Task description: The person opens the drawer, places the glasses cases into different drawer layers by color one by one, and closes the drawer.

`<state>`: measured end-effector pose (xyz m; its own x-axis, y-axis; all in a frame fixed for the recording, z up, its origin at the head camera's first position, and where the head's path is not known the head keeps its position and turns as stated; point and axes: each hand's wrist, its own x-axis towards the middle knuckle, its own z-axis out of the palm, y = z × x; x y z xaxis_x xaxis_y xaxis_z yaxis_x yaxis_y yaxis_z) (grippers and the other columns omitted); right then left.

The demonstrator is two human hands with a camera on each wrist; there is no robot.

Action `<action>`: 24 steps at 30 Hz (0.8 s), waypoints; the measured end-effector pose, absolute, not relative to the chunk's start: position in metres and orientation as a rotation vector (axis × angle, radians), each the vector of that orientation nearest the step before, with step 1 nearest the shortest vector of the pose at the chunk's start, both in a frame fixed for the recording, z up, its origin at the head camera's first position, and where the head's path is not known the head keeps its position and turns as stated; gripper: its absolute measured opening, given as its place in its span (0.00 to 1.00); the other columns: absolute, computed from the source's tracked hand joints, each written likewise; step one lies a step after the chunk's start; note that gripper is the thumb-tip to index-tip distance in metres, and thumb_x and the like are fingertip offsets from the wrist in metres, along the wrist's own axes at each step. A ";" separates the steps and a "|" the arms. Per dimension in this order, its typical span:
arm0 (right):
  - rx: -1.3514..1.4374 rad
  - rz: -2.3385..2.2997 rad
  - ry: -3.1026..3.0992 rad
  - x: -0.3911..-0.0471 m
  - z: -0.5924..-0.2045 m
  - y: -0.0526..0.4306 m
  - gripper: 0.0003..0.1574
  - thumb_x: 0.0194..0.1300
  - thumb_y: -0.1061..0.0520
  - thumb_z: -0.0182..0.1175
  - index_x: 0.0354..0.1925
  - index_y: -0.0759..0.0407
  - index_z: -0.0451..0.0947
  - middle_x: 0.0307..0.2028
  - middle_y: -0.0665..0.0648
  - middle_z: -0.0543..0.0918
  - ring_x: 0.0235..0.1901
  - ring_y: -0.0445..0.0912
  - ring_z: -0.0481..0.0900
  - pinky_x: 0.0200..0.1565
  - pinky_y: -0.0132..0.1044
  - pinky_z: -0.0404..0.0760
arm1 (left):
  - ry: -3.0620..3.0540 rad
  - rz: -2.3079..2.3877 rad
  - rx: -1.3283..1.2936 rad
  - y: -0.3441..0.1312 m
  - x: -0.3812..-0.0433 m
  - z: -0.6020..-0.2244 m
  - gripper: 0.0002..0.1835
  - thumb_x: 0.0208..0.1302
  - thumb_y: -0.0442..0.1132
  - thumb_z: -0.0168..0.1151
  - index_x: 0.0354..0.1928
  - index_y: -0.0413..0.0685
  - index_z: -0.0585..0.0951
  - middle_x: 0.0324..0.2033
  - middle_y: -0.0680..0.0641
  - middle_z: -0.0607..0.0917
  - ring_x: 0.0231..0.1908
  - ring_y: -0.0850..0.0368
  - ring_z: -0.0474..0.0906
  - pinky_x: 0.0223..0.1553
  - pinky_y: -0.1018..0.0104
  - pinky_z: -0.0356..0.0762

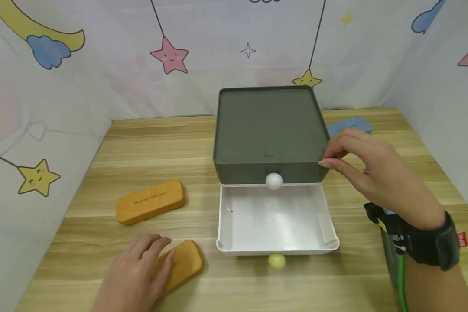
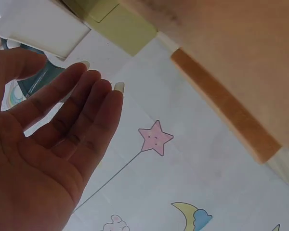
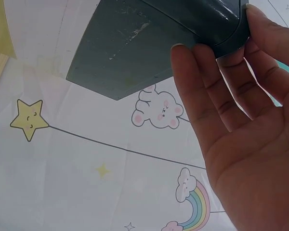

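Note:
A small desktop drawer box (image 1: 271,125) with a dark grey-green upper part and a white knob stands mid-table. Its lower white drawer (image 1: 271,216) is pulled out, with a yellow-green knob. My right hand (image 1: 368,162) pinches the box's front right corner between thumb and fingers; the right wrist view shows the dark corner (image 3: 226,29) there. My left hand (image 1: 134,273) hovers over an orange oblong case (image 1: 185,264), fingers loosely bent. In the left wrist view nothing lies between those fingers. A second orange case (image 1: 150,202) lies farther back.
A blue oblong case (image 1: 351,124) lies behind my right hand. Under the right forearm, a dark grey-green object (image 1: 390,255) is partly hidden. Patterned white cloth (image 1: 218,52) encloses the wooden table (image 1: 160,143) at the back and sides.

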<state>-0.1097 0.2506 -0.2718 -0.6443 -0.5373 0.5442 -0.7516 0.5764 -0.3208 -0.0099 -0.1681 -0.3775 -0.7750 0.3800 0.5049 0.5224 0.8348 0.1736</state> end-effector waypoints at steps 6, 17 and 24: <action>1.020 0.748 -2.437 -0.109 -0.269 0.252 0.19 0.46 0.73 0.71 0.35 0.57 0.79 0.34 0.44 0.77 0.37 0.36 0.74 0.41 0.22 0.72 | -2.737 -0.356 -0.639 -0.178 -0.006 -0.392 0.30 0.55 0.60 0.65 0.49 0.41 0.80 0.43 0.46 0.80 0.43 0.51 0.75 0.34 0.51 0.81; 1.049 0.798 -2.423 -0.108 -0.273 0.249 0.19 0.47 0.73 0.71 0.34 0.56 0.79 0.34 0.44 0.76 0.37 0.36 0.74 0.40 0.22 0.72 | -2.976 -0.143 -0.758 -0.190 0.000 -0.410 0.50 0.42 0.71 0.68 0.62 0.45 0.71 0.44 0.48 0.77 0.42 0.52 0.75 0.37 0.55 0.80; 1.044 0.776 -2.423 -0.110 -0.272 0.252 0.19 0.47 0.72 0.71 0.35 0.56 0.78 0.34 0.44 0.76 0.37 0.36 0.74 0.41 0.22 0.73 | -3.106 -0.132 -0.713 -0.186 -0.002 -0.408 0.45 0.43 0.65 0.71 0.61 0.47 0.73 0.44 0.53 0.76 0.42 0.59 0.74 0.32 0.61 0.81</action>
<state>-0.1098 0.2516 -0.2724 -0.6468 -0.5359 0.5426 -0.7514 0.5693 -0.3335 -0.0023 -0.1863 -0.4077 -0.8989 0.4371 -0.0283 0.4332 0.8967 0.0910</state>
